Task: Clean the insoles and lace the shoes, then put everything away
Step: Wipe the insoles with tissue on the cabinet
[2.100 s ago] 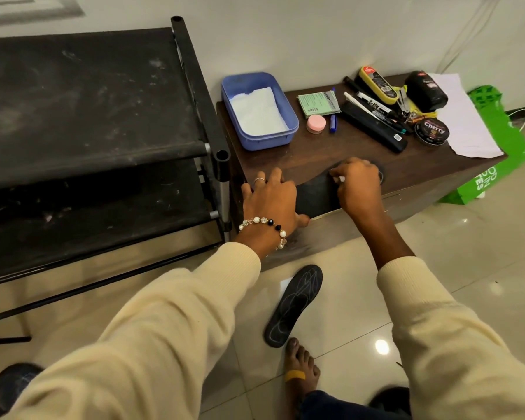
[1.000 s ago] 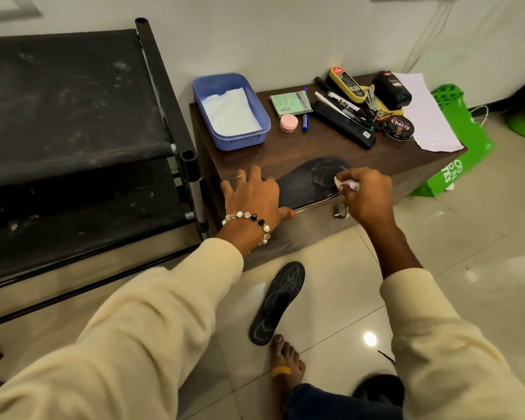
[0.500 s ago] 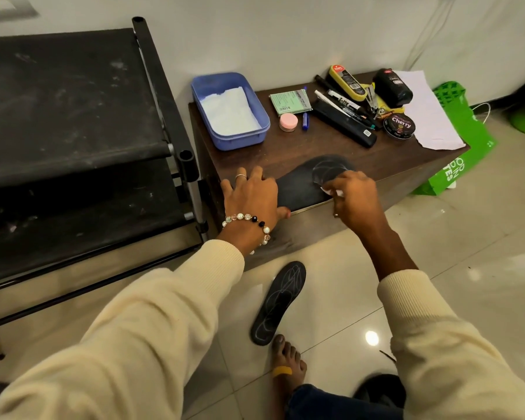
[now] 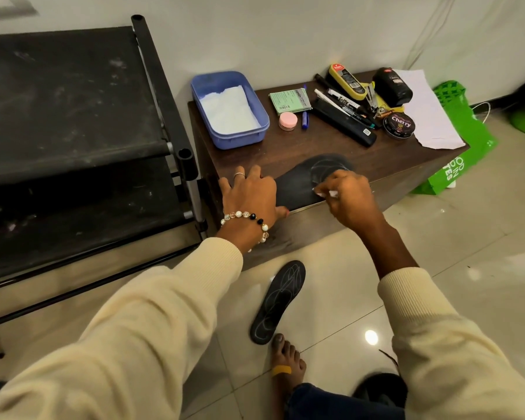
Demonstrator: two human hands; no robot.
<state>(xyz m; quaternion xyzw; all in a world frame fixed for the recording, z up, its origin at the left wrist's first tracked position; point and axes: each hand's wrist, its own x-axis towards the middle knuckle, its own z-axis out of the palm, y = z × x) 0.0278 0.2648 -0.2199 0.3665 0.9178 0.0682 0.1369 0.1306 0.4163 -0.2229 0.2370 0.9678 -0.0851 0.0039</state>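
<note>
Insole (image 4: 303, 184), black: lay flat at the front edge of the brown tabletop (image 4: 288, 150), toe end toward the middle, heel end under the left hand (image 4: 250, 197).

Left hand: fingers spread and straight, pressed flat on the insole's heel end and the tabletop's front left corner; ring and bead bracelet worn.

Right hand (image 4: 347, 197): fingers curled, pinching a small white wipe (image 4: 331, 194) against the insole's middle at the front edge.

Second insole (image 4: 278, 301), black with pale line pattern: on the tiled floor below the tabletop's front edge, just ahead of a bare foot (image 4: 287, 357).

Blue tray (image 4: 255, 100), holding white tissue: back left corner of the tabletop.

Pink jar (image 4: 287, 120), green packet (image 4: 289, 100), blue pen (image 4: 305, 119): along the back edge, right of the tray.

Polish tin (image 4: 398, 125), black bottle (image 4: 391, 86), markers, paper sheet (image 4: 431, 116): back right corner.

Black shoe rack (image 4: 73, 131): beside the tabletop's left edge.
</note>
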